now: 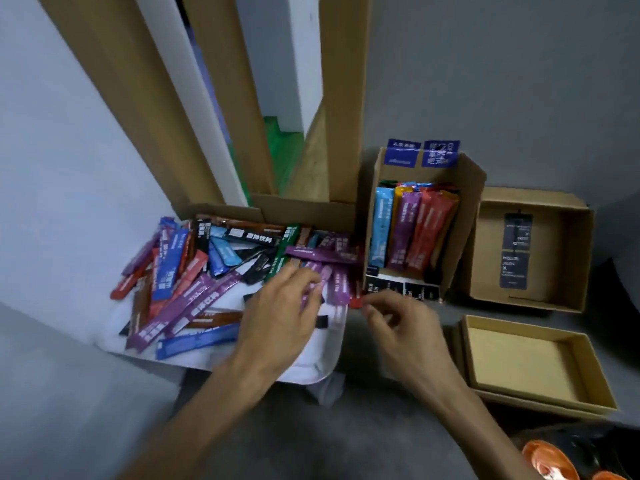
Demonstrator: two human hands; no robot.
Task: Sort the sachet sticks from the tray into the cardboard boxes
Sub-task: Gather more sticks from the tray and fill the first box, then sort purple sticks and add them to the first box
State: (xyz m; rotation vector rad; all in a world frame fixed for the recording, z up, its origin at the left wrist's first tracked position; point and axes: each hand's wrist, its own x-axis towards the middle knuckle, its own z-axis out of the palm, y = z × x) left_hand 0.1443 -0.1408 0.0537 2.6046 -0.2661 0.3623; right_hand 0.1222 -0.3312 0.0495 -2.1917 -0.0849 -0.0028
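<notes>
Half-filled one cardboard box (464, 216); left most sachet sticks (194, 292) on the tray (325, 362). Rested left hand (277, 317) on purple sticks (337, 284), curled right hand (405, 323) fingers (372, 311) loosely; could not tell either grip.

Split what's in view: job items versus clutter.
Job: white tray; loose pile of coloured sachet sticks; open cardboard box of upright sticks; empty cardboard box with black labels; shallow empty cardboard box.
Lying about: orange round object; tall leaning cardboard panels; green sheet behind them.
</notes>
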